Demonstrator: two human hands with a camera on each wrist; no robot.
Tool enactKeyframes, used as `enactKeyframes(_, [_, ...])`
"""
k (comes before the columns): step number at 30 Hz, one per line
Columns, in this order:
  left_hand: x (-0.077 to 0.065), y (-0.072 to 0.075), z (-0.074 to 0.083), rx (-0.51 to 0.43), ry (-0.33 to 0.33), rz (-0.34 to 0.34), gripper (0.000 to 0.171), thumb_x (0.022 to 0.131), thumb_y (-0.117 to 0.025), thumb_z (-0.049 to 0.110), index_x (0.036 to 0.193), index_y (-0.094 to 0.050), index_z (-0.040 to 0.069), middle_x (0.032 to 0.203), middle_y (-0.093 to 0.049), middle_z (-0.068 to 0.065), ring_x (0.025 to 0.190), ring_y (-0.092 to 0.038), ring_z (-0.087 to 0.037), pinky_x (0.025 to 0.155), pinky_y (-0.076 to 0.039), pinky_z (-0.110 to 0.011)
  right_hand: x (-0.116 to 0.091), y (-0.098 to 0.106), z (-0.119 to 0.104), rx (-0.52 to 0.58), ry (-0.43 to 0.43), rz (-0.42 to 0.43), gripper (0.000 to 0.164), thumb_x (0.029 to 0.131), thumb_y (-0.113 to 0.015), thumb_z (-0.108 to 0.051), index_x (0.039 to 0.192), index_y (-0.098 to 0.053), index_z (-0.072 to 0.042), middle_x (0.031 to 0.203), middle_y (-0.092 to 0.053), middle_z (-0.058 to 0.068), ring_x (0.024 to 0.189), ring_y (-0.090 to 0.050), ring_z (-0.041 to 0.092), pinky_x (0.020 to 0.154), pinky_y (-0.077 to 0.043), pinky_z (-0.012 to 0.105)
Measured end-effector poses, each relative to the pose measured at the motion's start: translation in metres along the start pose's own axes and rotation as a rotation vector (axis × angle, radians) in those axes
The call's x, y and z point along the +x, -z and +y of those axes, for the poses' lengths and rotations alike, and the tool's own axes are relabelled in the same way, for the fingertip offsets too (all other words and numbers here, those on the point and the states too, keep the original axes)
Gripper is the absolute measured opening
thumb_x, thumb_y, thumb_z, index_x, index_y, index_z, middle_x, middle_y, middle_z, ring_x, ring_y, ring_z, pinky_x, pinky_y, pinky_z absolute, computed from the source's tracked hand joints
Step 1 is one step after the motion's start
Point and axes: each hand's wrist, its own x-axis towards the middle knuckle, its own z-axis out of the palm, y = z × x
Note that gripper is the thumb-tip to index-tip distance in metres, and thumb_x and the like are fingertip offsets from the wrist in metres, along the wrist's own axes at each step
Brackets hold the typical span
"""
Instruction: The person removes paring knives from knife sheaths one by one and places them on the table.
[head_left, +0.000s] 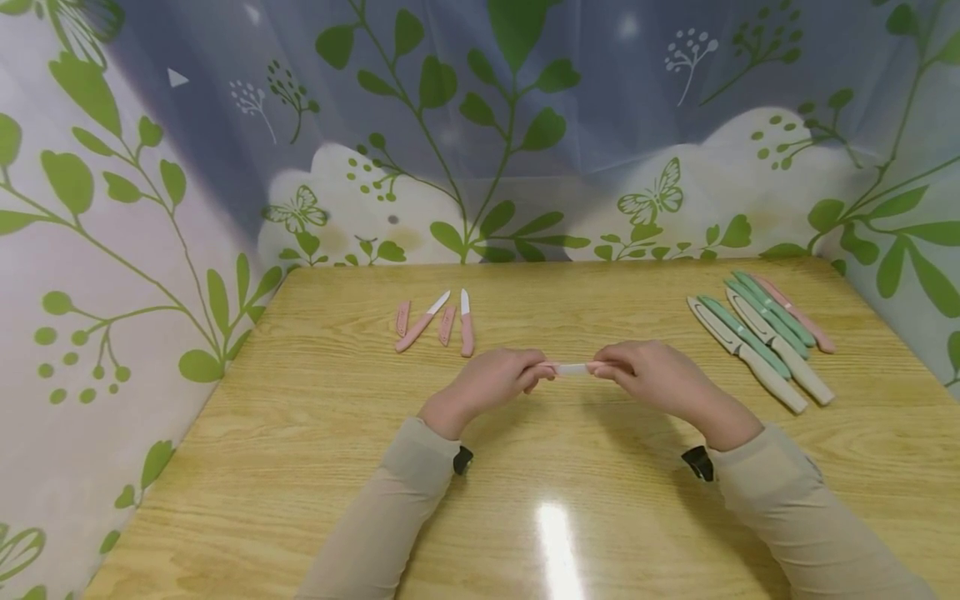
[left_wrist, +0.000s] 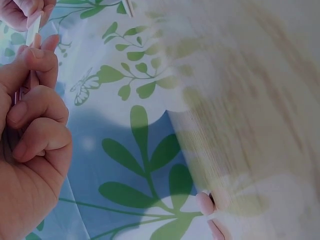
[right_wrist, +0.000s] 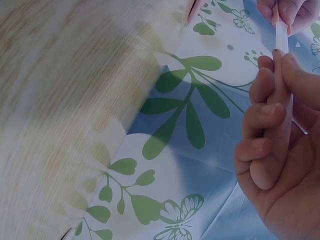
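Observation:
Above the middle of the table, a pink-handled knife with a white blade (head_left: 572,369) is held level between both hands. My right hand (head_left: 652,375) grips the pink handle (right_wrist: 279,130), with fingers curled round it in the right wrist view. My left hand (head_left: 495,379) holds a pink sheath (left_wrist: 33,79) at the blade's other end. A stretch of bare blade shows between the fingers of the two hands. How much blade sits inside the sheath is hidden by the left fingers.
Beyond the left hand lie two unsheathed pink knives (head_left: 467,333) and two loose pink sheaths (head_left: 447,325). At the right sits a group of knives: cream ones (head_left: 772,379), green ones (head_left: 750,337) and a pink one (head_left: 795,312). A patterned curtain (head_left: 525,192) borders the wooden table (head_left: 300,483).

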Motion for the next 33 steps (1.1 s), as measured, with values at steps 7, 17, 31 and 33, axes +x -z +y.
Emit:
enactKeyframes(7, [0.0,0.0002,0.0,0.006,-0.01,0.007,0.03,0.103,-0.044,0.034,0.107,-0.066,0.014,0.074,-0.057,0.005,0.062,-0.048,-0.009,0.063,-0.041,-0.023,-0.0008,-0.0003,0.0014,-0.006,0.001,0.003,0.02,0.097,-0.06,-0.025,0.107,-0.069,-0.011,0.087,-0.07,0.003,0.06,-0.046,0.009,0.058,-0.04,0.029])
enactKeyframes(17, [0.0001,-0.0008,-0.0012,0.01,-0.013,0.014,0.029,0.103,-0.044,0.033,0.107,-0.066,0.015,0.074,-0.058,0.004,0.063,-0.049,-0.009,0.062,-0.04,-0.023,-0.001,0.0004,0.0021,0.004,-0.003,-0.003,0.018,0.097,-0.06,-0.024,0.105,-0.069,-0.012,0.083,-0.068,0.002,0.059,-0.045,0.009,0.058,-0.039,0.029])
enactKeyframes(31, [-0.0002,-0.0006,-0.0048,0.009,-0.035,0.024,0.029,0.103,-0.044,0.033,0.109,-0.066,0.014,0.074,-0.059,0.004,0.065,-0.052,-0.009,0.066,-0.044,-0.024,-0.0005,0.002,0.0027,0.002,-0.012,-0.012,0.02,0.097,-0.059,-0.026,0.106,-0.069,-0.011,0.081,-0.066,0.001,0.058,-0.044,0.01,0.058,-0.039,0.029])
enactKeyframes(33, [0.0,-0.0006,-0.0052,0.008,-0.034,0.028,0.029,0.103,-0.045,0.032,0.108,-0.066,0.014,0.074,-0.058,0.004,0.064,-0.051,-0.009,0.064,-0.043,-0.023,-0.0008,0.0025,0.0024,-0.001,-0.007,-0.012,0.02,0.097,-0.059,-0.026,0.106,-0.069,-0.012,0.082,-0.067,0.002,0.059,-0.045,0.009,0.058,-0.04,0.029])
